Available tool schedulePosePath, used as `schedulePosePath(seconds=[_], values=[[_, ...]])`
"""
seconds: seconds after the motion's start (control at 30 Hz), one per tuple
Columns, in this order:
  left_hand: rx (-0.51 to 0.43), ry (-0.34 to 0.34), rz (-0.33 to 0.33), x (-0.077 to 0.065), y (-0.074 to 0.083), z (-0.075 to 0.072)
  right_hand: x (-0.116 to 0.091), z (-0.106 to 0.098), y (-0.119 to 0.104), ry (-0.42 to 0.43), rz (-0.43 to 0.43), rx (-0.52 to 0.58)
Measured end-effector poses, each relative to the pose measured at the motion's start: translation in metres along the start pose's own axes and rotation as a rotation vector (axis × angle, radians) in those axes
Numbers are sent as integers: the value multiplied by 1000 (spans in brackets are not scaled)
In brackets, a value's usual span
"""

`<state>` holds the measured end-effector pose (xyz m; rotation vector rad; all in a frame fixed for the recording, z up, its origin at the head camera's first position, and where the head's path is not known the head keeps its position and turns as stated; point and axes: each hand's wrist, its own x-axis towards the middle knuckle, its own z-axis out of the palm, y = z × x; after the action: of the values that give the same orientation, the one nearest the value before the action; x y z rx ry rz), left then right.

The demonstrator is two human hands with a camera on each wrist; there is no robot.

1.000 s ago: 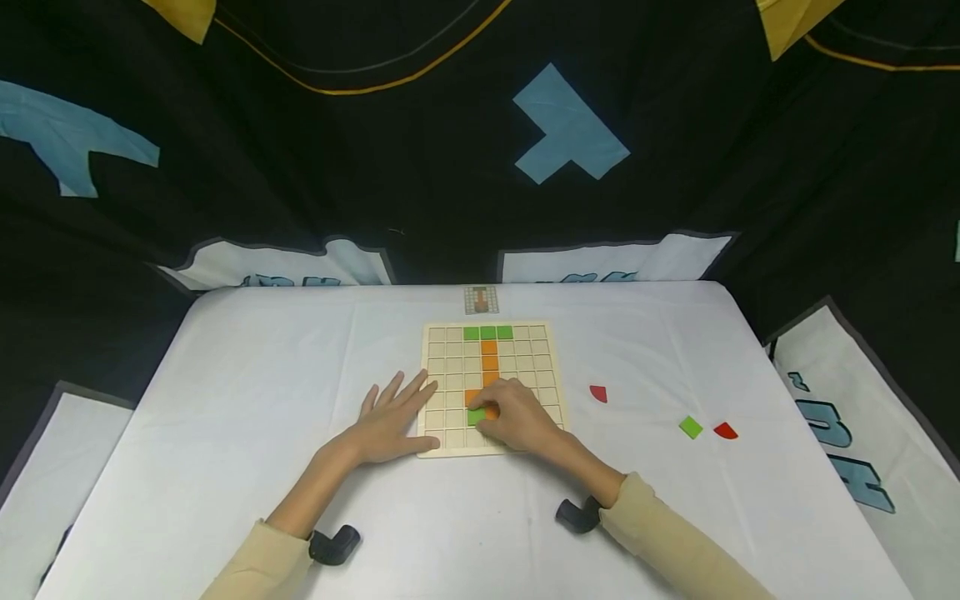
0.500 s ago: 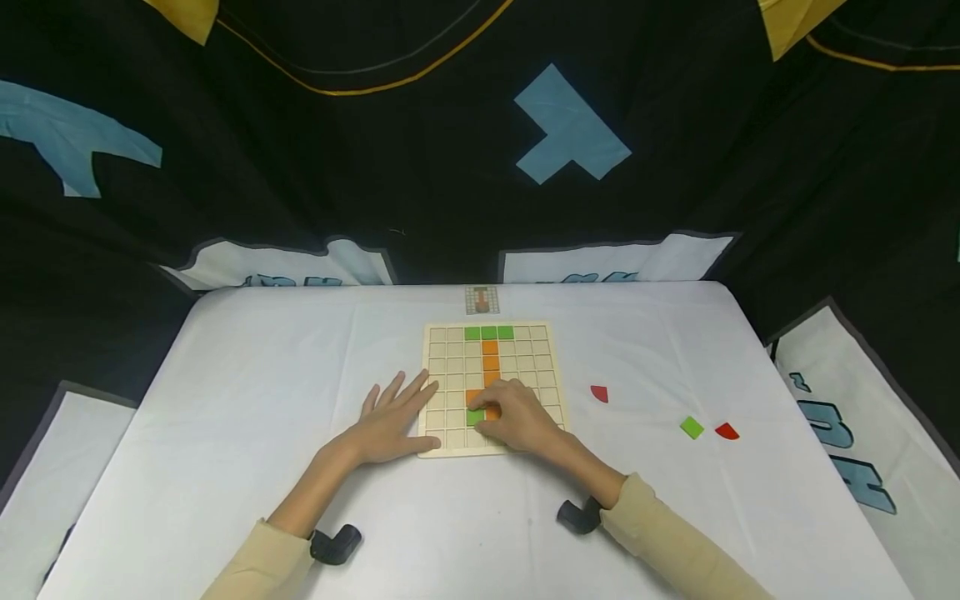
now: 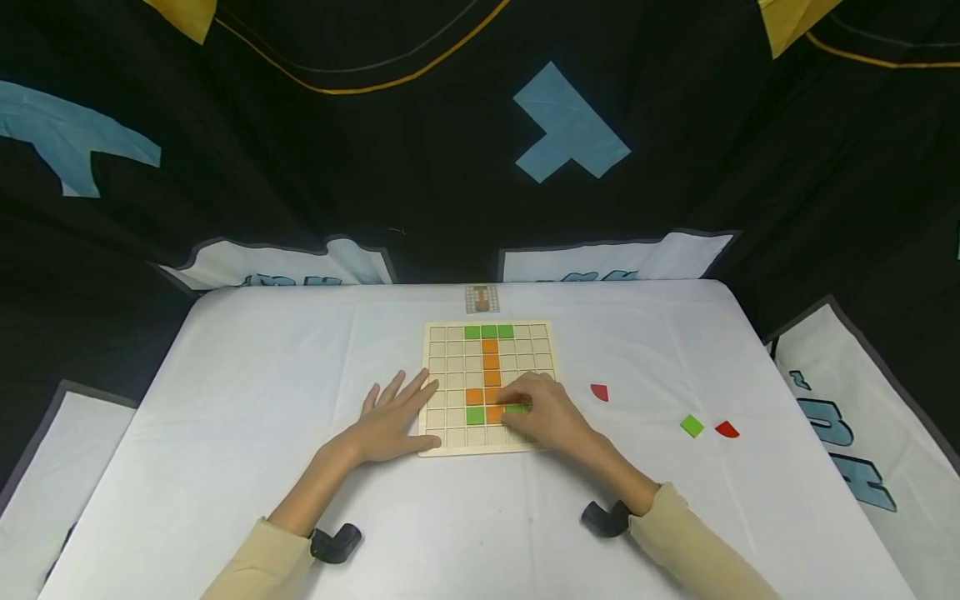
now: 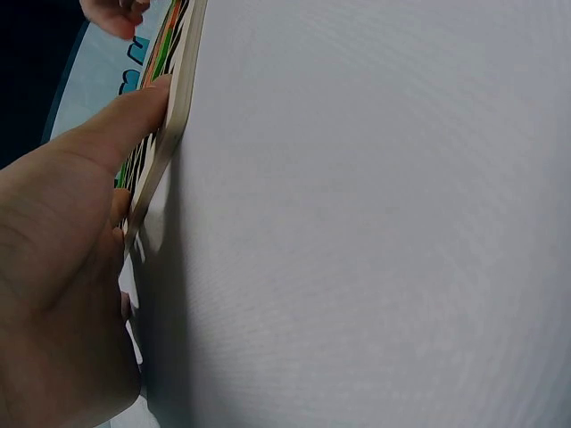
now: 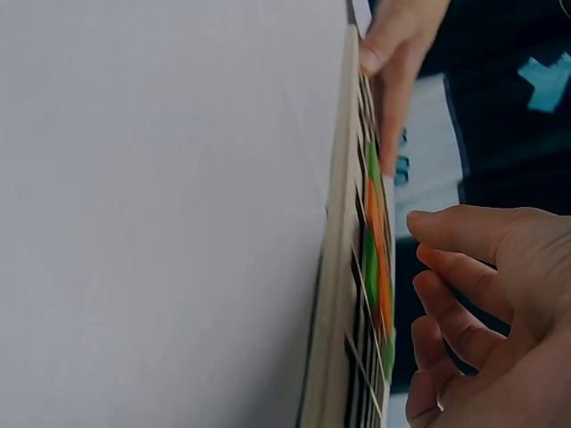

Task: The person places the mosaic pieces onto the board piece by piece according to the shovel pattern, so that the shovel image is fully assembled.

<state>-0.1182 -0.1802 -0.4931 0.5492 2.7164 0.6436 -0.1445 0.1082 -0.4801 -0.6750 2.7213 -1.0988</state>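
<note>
A pale wooden grid board (image 3: pixel 453 437) lies on the white table. Green square tiles (image 3: pixel 489 332) fill part of its far row, and a column of orange tiles (image 3: pixel 491 362) runs down from them. Nearer sit another orange tile (image 3: pixel 474 397) and a green tile (image 3: pixel 475 415). My left hand (image 3: pixel 382 429) rests spread at the board's left edge, thumb on its near corner. Over the board's lower right hovers my right hand (image 3: pixel 547 408), partly covering one more green tile (image 3: pixel 516 408). In the right wrist view, this hand's loosely bent fingers (image 5: pixel 455 227) hold nothing.
A small patterned card (image 3: pixel 482 298) lies beyond the board. To the right are two red quarter-round pieces, one red piece (image 3: pixel 600 392) nearer the board and another red piece (image 3: pixel 727 429) beside a loose green tile (image 3: pixel 692 426). A dark curtain (image 3: pixel 450 167) hangs behind the table.
My right hand has drawn back to the right from the lower green tile, uncovering it and the orange tiles beside it. The left hand stays in place.
</note>
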Motion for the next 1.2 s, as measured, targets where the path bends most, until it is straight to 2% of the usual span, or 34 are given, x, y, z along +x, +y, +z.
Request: schedulePosePath(seconds=[0.23,0.37,0.53,0.83,1.2], values=[[10,-1,-2,1,-1,0,-19,-30,19,77,29,60],[9,-3,-4,1,0,0,-32,-44,33,144,44,33],[13,-1,-5,1,1,-1,-50,-60,51,206,109,-2],[14,-4,-13,1,1,-1,-86,-88,76,255,210,-28],[17,-3,-6,0,1,-1,-120,-108,100,317,274,-47]])
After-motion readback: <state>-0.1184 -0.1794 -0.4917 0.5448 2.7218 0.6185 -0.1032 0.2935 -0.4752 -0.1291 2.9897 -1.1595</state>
